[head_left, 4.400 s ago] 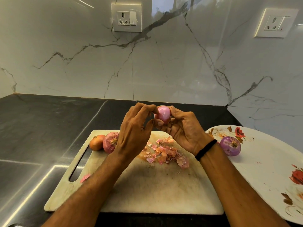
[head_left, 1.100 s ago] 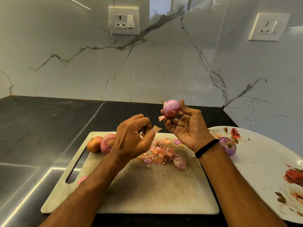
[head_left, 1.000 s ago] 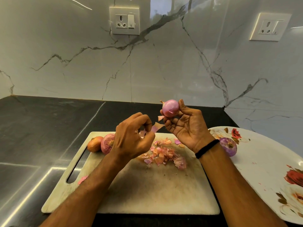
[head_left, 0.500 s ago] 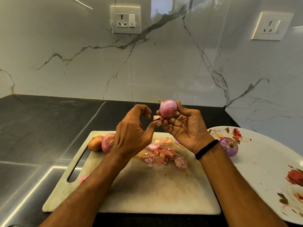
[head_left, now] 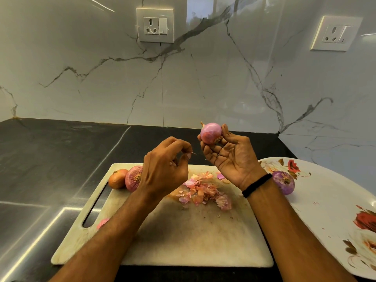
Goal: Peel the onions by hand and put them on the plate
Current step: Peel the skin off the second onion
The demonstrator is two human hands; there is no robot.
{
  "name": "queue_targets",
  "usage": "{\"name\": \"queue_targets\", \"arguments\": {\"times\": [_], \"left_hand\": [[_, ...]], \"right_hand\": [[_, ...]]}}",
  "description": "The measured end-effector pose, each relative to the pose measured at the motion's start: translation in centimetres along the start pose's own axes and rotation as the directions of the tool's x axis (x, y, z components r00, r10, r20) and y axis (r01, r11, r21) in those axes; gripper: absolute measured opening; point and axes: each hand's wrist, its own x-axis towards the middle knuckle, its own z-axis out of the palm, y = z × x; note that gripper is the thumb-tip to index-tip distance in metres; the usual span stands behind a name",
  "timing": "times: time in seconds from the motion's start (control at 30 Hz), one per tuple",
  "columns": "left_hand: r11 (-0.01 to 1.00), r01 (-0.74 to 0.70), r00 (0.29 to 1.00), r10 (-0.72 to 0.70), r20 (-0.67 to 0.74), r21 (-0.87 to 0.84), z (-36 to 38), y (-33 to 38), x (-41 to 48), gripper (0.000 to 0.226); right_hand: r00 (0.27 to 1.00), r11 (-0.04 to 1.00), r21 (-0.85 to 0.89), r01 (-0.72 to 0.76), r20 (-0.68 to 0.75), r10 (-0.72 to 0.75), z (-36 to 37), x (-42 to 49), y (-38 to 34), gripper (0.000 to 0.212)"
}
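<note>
While the right hand (head_left: 232,159) holds the nearly bare onion (head_left: 211,132) in curled fingers (head_left: 224,131) above the far edge of the board (head_left: 193,241) and the left hand (head_left: 164,171) pinches a skin scrap (head_left: 191,154), peeling seems almost done: next drop the scrap, then carry the onion right to the plate (head_left: 325,200).

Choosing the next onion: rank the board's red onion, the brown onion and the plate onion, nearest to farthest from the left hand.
1. Red onion, just left of the left hand.
2. Brown onion, farther left on the board.
3. Plate onion, far right.
</note>
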Motion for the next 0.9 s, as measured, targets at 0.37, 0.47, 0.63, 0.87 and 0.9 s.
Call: {"name": "queue_targets", "arguments": {"times": [0.37, 0.47, 0.63, 0.87, 0.9], "left_hand": [[0.996, 0.094, 0.987, -0.095, -0.132, -0.011, 0.0, 0.5, 0.6, 0.038], [0.998, 0.055, 0.992, -0.055, -0.109, 0.004, 0.3, 0.2, 0.6, 0.041], [1.000, 0.023, 0.996, -0.022, -0.087, 0.016, 0.3, 0.0, 0.5, 0.032], [1.000, 0.008, 0.994, -0.006, -0.105, 0.016, 0.3, -0.1, 0.5, 0.029], [1.000, 0.004, 0.993, -0.002, -0.115, 0.014, 0.3, 0.0, 0.5, 0.028]], "right_hand": [[0.999, 0.997, -0.074, 0.019, 0.029, -0.017, 0.4, -0.2, 0.8, 0.044], [0.998, 0.996, -0.091, 0.011, 0.063, -0.006, 0.7, -0.3, 1.0, 0.038], [0.993, 0.991, -0.134, 0.024, 0.115, -0.009, 1.0, -0.4, 1.1, 0.038], [0.991, 0.989, -0.144, 0.041, 0.130, -0.022, 1.0, -0.3, 1.4, 0.043], [0.992, 0.988, -0.150, 0.042, 0.126, -0.023, 1.0, -0.3, 1.4, 0.044]]}}
